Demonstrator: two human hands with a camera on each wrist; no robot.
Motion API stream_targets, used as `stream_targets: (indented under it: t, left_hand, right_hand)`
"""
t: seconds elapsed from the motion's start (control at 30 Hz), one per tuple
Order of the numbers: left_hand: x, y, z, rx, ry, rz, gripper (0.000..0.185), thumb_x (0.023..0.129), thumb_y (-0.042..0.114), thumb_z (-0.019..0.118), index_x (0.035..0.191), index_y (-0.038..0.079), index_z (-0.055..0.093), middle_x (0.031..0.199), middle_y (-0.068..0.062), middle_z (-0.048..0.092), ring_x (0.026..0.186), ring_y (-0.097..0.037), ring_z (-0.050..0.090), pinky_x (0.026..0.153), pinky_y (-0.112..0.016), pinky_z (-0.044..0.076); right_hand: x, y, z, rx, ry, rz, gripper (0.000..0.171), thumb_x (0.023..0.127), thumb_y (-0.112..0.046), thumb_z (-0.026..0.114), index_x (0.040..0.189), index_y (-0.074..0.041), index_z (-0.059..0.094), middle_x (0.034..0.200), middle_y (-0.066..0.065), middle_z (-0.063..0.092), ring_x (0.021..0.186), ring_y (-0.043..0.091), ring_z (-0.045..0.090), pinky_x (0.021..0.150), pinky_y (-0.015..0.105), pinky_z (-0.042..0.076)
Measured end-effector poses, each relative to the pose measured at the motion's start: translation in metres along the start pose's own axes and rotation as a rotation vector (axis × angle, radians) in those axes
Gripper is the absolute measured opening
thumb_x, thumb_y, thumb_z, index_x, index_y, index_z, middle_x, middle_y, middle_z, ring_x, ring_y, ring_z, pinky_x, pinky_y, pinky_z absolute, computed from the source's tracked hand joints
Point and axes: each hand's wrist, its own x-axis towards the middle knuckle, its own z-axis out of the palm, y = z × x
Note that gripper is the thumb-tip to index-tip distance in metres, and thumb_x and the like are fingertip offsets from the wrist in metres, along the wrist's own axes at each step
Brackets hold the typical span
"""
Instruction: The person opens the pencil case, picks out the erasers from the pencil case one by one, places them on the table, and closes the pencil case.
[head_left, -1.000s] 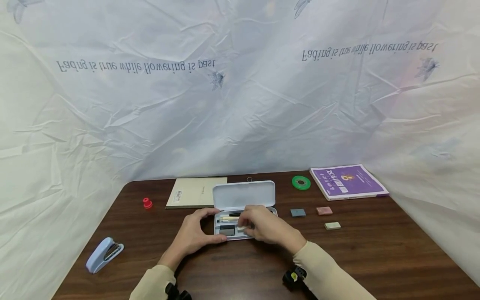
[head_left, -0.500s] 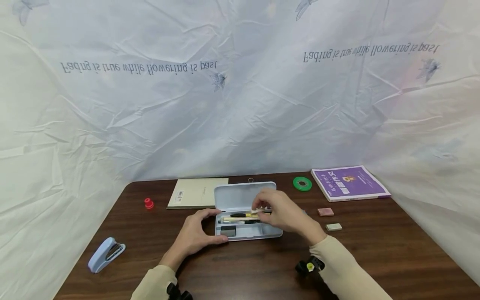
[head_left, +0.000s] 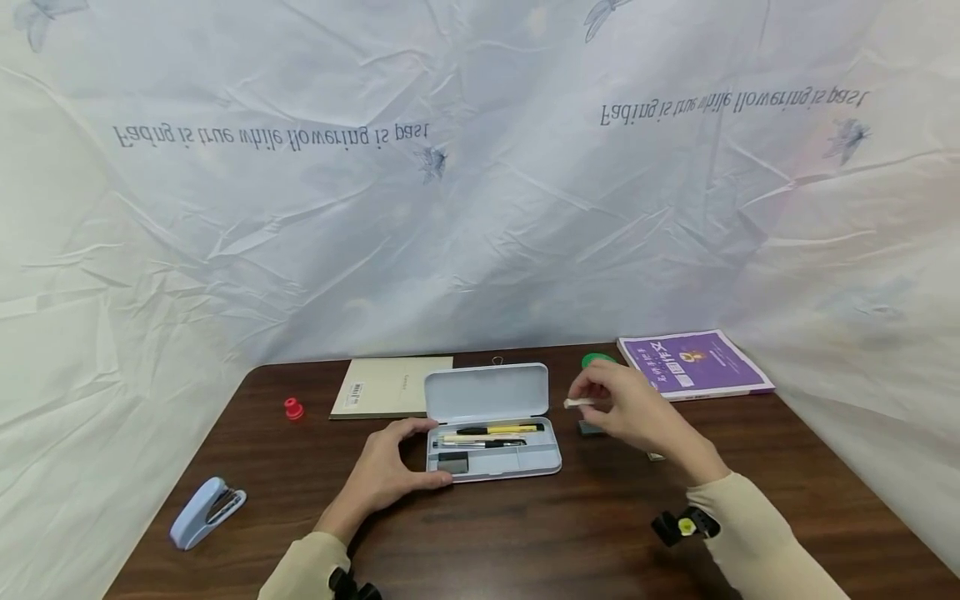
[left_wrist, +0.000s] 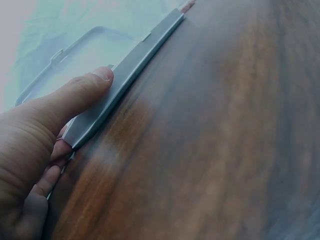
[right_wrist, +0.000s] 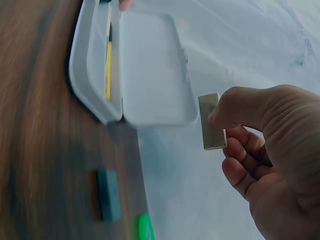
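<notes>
An open white pencil case (head_left: pixel 538 462) lies on the table with a yellow-and-black pen (head_left: pixel 517 428), other pens and a dark grey block (head_left: pixel 453 462) inside. My left hand (head_left: pixel 384 468) grips the case's left end; in the left wrist view the thumb (left_wrist: pixel 82 95) lies along its front wall, the other fingers partly hidden behind. To the right of the case, my right hand (head_left: pixel 637 412) is raised above the table. Between thumb and fingers it pinches a small off-white eraser (right_wrist: pixel 212 125), clear of the case.
Under the right hand lie a blue-grey block (head_left: pixel 589 427) and a partly hidden pale block (head_left: pixel 656 457). Behind are a green tape roll (head_left: pixel 597 360), a purple book (head_left: pixel 697 362) and a cream notebook (head_left: pixel 393 385). A red piece (head_left: pixel 294 408) and a blue stapler (head_left: pixel 206 512) lie left.
My right hand has lifted the off-white eraser out of the pencil case's front compartment and carried it to the right. The left hand has stayed on the case.
</notes>
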Motion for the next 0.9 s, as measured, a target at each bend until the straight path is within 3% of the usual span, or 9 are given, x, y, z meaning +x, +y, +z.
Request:
stream_targets:
  t: [0.47,0.9]
  left_hand:
    - [0.000,-0.001,0.000,0.005,0.001,-0.005,0.085,0.068,0.061,0.105,0.139,0.027,0.075,0.139,0.008,0.074,0.137,-0.021,0.065,0.118,-0.052,0.051]
    - [0.000,0.001,-0.001,-0.004,-0.003,-0.014,0.084,0.068,0.061,0.105,0.139,0.026,0.075,0.139,0.007,0.074,0.138,-0.021,0.065,0.118,-0.052,0.050]
  right_hand:
    - [-0.036,0.029,0.006,0.023,-0.074,0.060,0.031,0.088,0.007,0.086,0.097,-0.019,0.074,0.094,-0.009,0.066,0.084,0.009,0.062,0.073,0.029,0.057]
    - [-0.047,0.039,0.016,0.040,-0.208,0.080,0.029,0.089,0.004,0.088,0.094,-0.021,0.073,0.092,-0.009,0.066,0.081,0.008,0.062,0.069,0.027,0.054]
